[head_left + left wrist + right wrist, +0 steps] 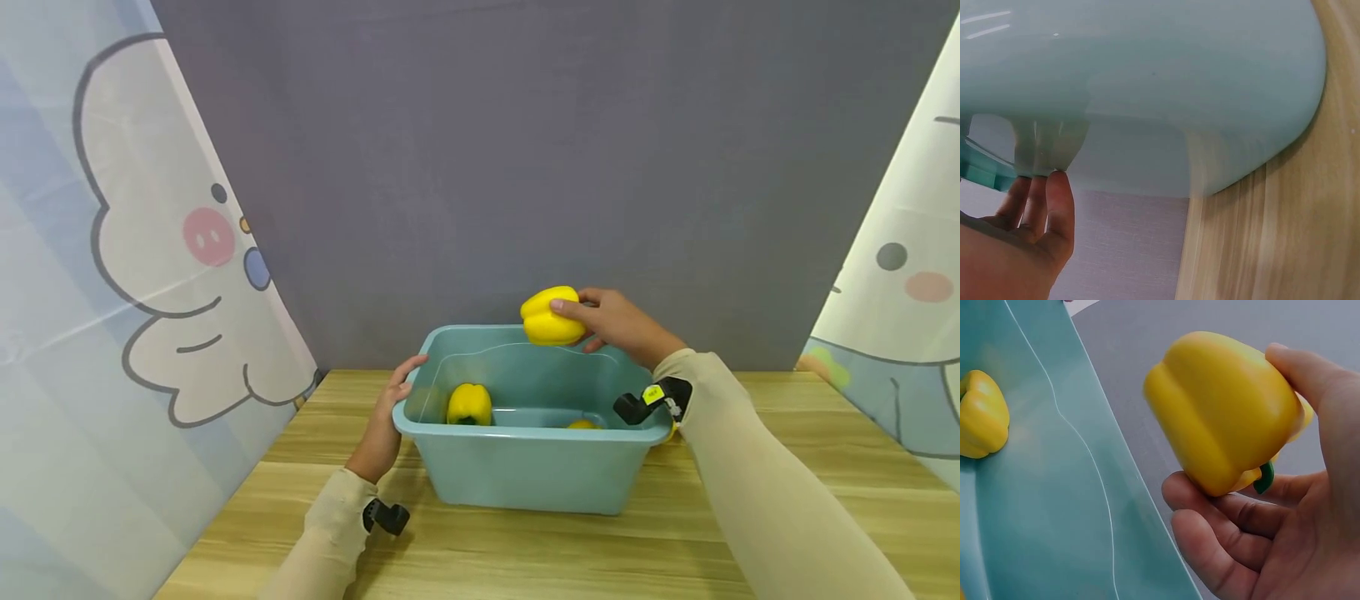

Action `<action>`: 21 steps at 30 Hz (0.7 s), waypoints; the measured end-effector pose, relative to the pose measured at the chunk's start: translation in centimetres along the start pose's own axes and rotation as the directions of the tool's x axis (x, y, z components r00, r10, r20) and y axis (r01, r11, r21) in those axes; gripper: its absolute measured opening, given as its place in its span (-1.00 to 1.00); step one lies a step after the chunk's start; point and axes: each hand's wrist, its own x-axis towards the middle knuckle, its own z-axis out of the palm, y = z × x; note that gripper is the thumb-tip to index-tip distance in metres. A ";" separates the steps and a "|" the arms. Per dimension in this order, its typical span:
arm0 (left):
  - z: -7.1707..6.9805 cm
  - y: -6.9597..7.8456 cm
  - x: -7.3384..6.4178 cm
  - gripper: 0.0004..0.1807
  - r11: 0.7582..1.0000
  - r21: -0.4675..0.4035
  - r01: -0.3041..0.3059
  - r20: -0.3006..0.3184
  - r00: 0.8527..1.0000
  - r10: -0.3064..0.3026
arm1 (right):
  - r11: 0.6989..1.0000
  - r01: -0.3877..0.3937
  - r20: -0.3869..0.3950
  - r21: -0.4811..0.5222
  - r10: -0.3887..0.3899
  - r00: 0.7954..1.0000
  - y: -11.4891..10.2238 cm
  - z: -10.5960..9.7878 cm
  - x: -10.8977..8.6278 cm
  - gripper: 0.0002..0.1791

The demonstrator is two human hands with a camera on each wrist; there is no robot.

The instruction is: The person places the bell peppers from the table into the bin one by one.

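The right hand (617,321) is closed around a yellow bell pepper (550,319), thumb on one side and fingers on the other; its green stem (1264,478) faces the palm; hand and pepper are up over the far rim of a blue-green tub (528,473), the pepper clear of the bottom. The left hand (381,423) has its fingers extended and only slightly bent, the tips touching the outside of the tub's left end, with one finger and the thumb up at the rim.

The tub stands on a wood-grained worktop (480,554), between the two hands; inside it, just to the right of the left hand, lies a second yellow pepper (469,402); lower down and below the right hand, a yellow piece (583,424) peeks above the near rim, perhaps another pepper, though too little shows to be sure. Each wrist carries a small black camera below a pale sleeve (772,471); beyond both hands rises a grey backdrop (480,167), with cartoon-printed curtain (135,192) out to the left of the left hand.
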 end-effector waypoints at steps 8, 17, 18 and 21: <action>0.0 0.0 -0.1 -0.40 1.000 -0.003 -0.001 0.005 1.000 0.001 | 0.999 -0.040 0.023 -0.021 0.041 0.999 -0.2 0.2 0.3 -0.13; 0.1 0.2 -0.1 -0.40 1.000 -0.005 -0.003 -0.004 1.000 0.003 | 0.998 -0.029 0.022 -0.063 0.031 0.999 -1.2 1.1 0.6 -0.10; 0.1 0.2 -0.1 -0.40 1.000 -0.007 -0.004 -0.003 1.000 0.004 | 0.998 -0.023 0.026 -0.061 0.025 0.999 -1.3 1.2 0.7 -0.11; 0.1 0.1 -0.1 -0.39 1.000 -0.015 -0.003 -0.001 1.000 0.002 | 0.998 -0.002 0.039 -0.059 0.005 0.999 -1.4 1.4 0.7 -0.14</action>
